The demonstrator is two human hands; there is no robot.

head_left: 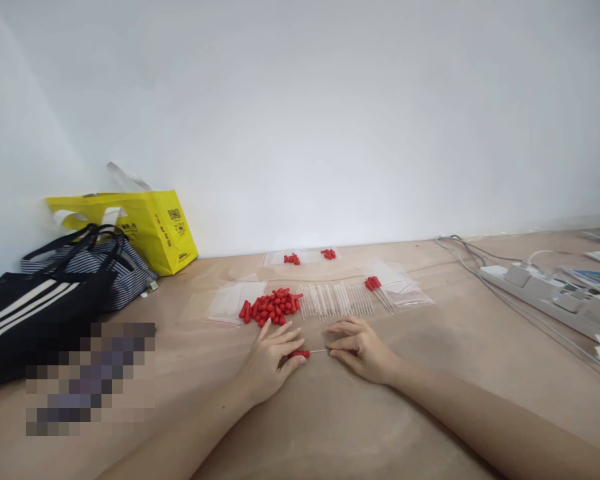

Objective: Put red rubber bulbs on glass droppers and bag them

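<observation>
Between thumb and fingers, my left hand (271, 355) pinches a red screwdriver-like handle (300, 354). A thin metal shaft (319, 351) runs from it to the right, where the fingertips of my right hand (359, 349) are closed on its end. Just beyond my left hand lies a pile of loose red handles (273, 305). Many thin shafts (336, 301) lie side by side to the right of the pile. Beside them, a few red handles (373, 283) have shafts attached.
Clear plastic bags (235, 301) lie left of the pile, and more bags (403, 285) lie at right. Farther back is a bag with red handles (292, 259). A yellow bag (167, 233) and black bag (35, 313) stand left. A power strip (550, 300) with cables lies right.
</observation>
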